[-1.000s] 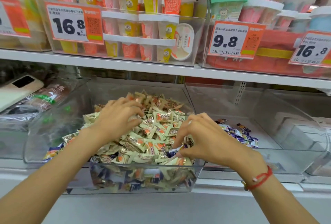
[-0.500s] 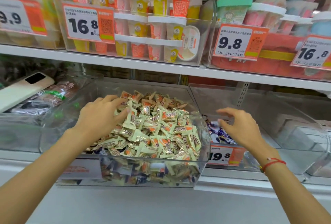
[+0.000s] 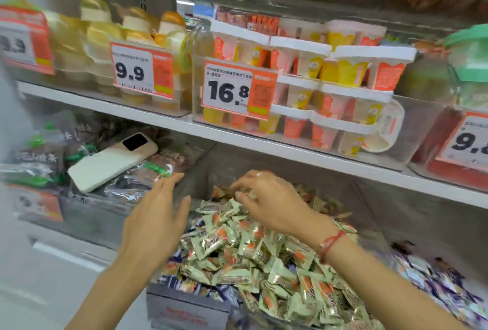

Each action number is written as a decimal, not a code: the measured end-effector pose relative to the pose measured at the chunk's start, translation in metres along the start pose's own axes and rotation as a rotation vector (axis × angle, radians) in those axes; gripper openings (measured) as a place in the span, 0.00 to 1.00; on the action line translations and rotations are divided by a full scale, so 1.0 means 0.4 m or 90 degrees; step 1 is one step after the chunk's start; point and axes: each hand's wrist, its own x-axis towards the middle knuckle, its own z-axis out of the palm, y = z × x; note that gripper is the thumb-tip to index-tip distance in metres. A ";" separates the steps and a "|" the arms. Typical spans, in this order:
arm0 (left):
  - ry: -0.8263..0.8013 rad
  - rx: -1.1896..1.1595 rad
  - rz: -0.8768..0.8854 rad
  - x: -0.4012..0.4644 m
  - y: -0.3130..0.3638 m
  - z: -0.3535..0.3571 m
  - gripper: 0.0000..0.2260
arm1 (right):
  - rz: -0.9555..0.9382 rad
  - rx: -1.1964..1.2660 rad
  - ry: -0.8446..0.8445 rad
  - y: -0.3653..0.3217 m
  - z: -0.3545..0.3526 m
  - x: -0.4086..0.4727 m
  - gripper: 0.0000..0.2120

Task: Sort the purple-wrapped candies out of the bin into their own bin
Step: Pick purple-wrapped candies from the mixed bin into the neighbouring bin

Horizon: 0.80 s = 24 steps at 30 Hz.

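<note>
Since half a second ago the right hand (image 3: 272,203) has come back from the right-hand bin (image 3: 449,224) to the far top of the mixed pile, fingers curled down into the wrappers; blur hides whether it pinches one. The left hand (image 3: 155,224) has lifted off to the pile's left edge, fingers straight, holding nothing. The view has swung left.

Judgement: one drop-off looks done and the next pick is starting.

Purple-wrapped candies (image 3: 435,284) lie in the right bin; a few more (image 3: 174,280) show at the near-left edge of the candy bin (image 3: 184,306), mostly buried under green-and-orange candies (image 3: 264,258), which are the main obstruction.

Around: a white phone (image 3: 111,160) on packets to the left, price tags (image 3: 232,89) and cup desserts (image 3: 330,86) on the shelf above.
</note>
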 end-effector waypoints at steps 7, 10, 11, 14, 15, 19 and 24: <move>0.002 -0.019 -0.055 -0.001 0.014 0.002 0.18 | 0.038 -0.134 -0.375 -0.002 0.147 0.167 0.27; -0.009 -0.014 -0.060 0.003 0.011 0.004 0.18 | -0.017 -0.190 -0.420 0.000 0.116 0.119 0.27; -0.014 -0.015 -0.057 0.003 0.011 0.004 0.18 | -0.020 -0.184 -0.419 0.007 0.101 0.097 0.26; -0.013 -0.013 -0.055 0.000 0.014 0.004 0.17 | -0.043 -0.155 -0.424 0.027 0.063 0.028 0.24; -0.010 -0.013 -0.055 -0.002 0.015 0.003 0.17 | -0.062 -0.160 -0.420 0.035 0.050 0.006 0.23; -0.016 -0.036 -0.034 -0.007 0.008 -0.001 0.17 | -0.082 -0.190 -0.368 0.076 -0.002 -0.067 0.22; 0.007 -0.027 0.007 -0.010 0.000 0.004 0.17 | -0.007 -0.103 -0.320 0.118 -0.039 -0.103 0.20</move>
